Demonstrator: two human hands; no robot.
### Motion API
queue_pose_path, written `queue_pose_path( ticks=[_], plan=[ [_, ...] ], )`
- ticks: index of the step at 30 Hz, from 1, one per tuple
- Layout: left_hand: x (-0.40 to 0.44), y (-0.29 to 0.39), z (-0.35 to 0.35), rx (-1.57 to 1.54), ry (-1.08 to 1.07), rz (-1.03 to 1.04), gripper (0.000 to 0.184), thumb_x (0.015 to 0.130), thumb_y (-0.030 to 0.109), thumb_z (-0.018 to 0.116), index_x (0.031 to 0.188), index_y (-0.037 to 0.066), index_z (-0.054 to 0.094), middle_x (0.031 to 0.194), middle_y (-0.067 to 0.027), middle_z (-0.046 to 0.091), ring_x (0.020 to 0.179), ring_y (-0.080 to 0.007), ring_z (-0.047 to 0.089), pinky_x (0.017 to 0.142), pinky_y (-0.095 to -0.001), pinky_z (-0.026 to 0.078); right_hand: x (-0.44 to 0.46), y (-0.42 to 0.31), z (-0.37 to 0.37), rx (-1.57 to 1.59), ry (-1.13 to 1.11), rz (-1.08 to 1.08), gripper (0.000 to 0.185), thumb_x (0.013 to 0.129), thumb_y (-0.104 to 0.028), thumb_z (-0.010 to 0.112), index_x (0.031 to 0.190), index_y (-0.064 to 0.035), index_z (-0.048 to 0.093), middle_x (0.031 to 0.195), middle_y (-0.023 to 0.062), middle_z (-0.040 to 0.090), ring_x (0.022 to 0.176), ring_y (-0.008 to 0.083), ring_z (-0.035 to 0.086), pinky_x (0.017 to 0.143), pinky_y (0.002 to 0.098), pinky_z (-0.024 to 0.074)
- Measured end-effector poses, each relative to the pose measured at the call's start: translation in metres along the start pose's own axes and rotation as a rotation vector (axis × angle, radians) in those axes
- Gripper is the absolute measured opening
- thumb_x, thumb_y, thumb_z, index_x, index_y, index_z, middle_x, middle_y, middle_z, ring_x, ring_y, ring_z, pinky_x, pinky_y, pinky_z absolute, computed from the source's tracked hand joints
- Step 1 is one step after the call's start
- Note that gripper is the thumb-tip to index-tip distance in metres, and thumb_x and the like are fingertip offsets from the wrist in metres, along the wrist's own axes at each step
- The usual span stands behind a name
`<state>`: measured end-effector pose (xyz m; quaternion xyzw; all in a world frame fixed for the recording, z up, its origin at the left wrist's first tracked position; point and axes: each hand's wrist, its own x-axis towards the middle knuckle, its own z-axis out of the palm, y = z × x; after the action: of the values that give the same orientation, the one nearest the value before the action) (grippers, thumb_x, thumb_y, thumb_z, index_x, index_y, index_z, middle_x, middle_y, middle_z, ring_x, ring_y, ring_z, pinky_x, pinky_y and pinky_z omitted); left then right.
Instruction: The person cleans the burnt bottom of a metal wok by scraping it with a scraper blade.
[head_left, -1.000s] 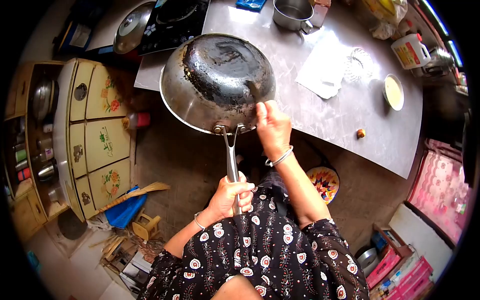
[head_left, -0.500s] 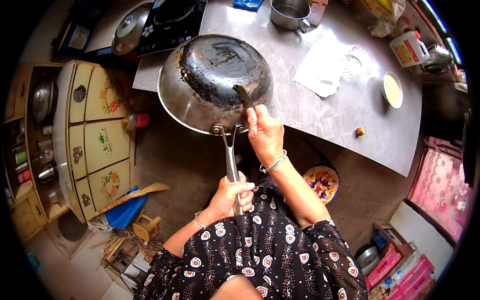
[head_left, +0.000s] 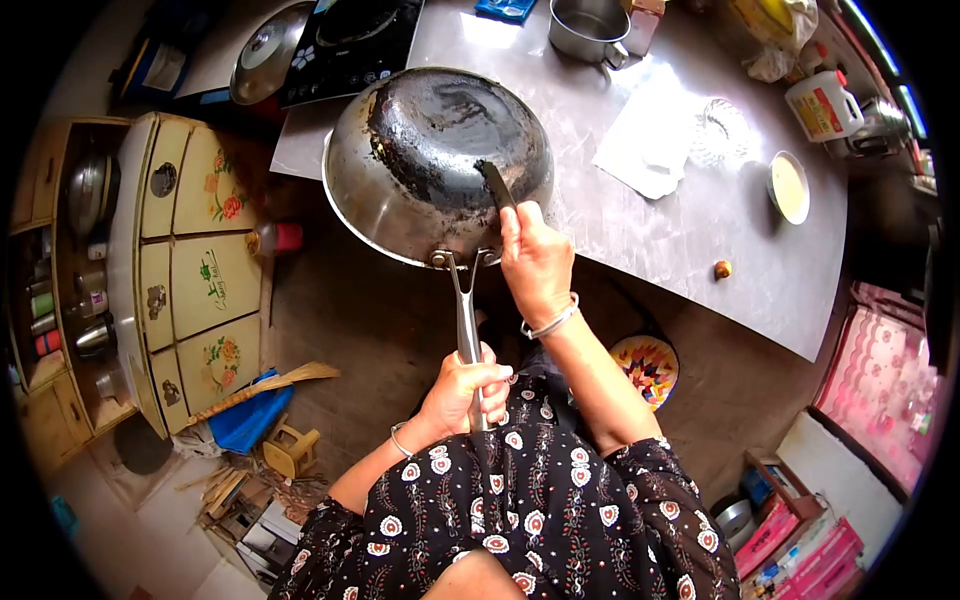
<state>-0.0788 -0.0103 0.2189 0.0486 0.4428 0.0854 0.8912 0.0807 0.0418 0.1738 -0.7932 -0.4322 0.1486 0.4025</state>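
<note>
Cupboard (head_left: 205, 195) at far left, cream doors with flower decals, and a straw broom (head_left: 300, 376) lying slantwise just beside its foot. Further along, a metal lid (head_left: 272, 50), then the black cooktop (head_left: 365, 45) on the grey counter (head_left: 690, 235). And now the centre of it all: the pan (head_left: 440, 150), bottom up in front of the cooktop, its base crusted black, overlapping the counter's near edge in view; whether it rests there, I cannot tell. Left hand (head_left: 460, 390) has its fingers wrapped firmly round the steel handle (head_left: 467, 320), close to the body. Right hand (head_left: 538, 260), fingers clenched, grips a dark flat tool (head_left: 497, 187), its tip over the blackened base. Across to the right we go: a steel pot (head_left: 588, 42), white paper (head_left: 640, 140), a small brown round object (head_left: 723, 270), and a bowl (head_left: 771, 186) with pale contents.
</note>
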Motion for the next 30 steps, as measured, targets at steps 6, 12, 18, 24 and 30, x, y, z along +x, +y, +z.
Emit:
queue_pose_path(
  ticks=[6,12,18,24,30],
  plan=[
    [0.002,-0.001,0.001,0.007,0.008,-0.003,0.019,0.084,0.001,0.056,0.078,0.013,0.043,0.053,-0.0001,0.036,0.041,-0.0130,0.039,0.040,-0.0307,0.035,-0.006,-0.003,-0.004,0.019,-0.043,-0.022,0.023,0.090,-0.021,0.057,0.076,-0.0075,0.046,0.058,0.0162,0.055,0.055,0.0387,0.057,0.046,0.0461,0.0431],
    [0.002,-0.001,0.001,0.010,0.027,-0.001,0.020,0.084,0.000,0.056,0.077,0.013,0.043,0.053,-0.0004,0.036,0.041,-0.0130,0.040,0.039,-0.0306,0.035,0.003,0.001,-0.009,-0.038,-0.047,-0.079,0.024,0.090,-0.023,0.057,0.076,-0.0076,0.046,0.059,0.0160,0.056,0.056,0.0385,0.058,0.046,0.0469,0.0433],
    [0.001,-0.003,-0.001,0.006,0.031,0.018,0.021,0.083,-0.002,0.057,0.075,0.012,0.043,0.054,-0.0011,0.038,0.040,-0.0124,0.041,0.039,-0.0295,0.035,0.012,-0.001,-0.009,-0.032,-0.067,-0.116,0.024,0.090,-0.021,0.057,0.075,-0.0072,0.045,0.055,0.0180,0.053,0.056,0.0407,0.056,0.046,0.0474,0.0422],
    [0.001,-0.001,-0.003,-0.019,0.030,0.014,0.021,0.083,-0.003,0.057,0.076,0.011,0.042,0.055,-0.0014,0.040,0.040,-0.0124,0.042,0.038,-0.0294,0.036,0.005,0.001,-0.011,0.061,-0.126,-0.079,0.023,0.090,-0.020,0.057,0.075,-0.0069,0.046,0.054,0.0187,0.051,0.055,0.0412,0.055,0.046,0.0465,0.0411],
    [-0.001,0.002,-0.010,-0.002,0.031,0.008,0.021,0.083,-0.003,0.057,0.077,0.011,0.042,0.055,-0.0016,0.040,0.041,-0.0123,0.042,0.038,-0.0295,0.036,0.001,0.002,-0.008,0.075,-0.135,-0.074,0.023,0.090,-0.020,0.058,0.075,-0.0070,0.046,0.054,0.0186,0.051,0.054,0.0400,0.056,0.046,0.0461,0.0414]
  ],
)
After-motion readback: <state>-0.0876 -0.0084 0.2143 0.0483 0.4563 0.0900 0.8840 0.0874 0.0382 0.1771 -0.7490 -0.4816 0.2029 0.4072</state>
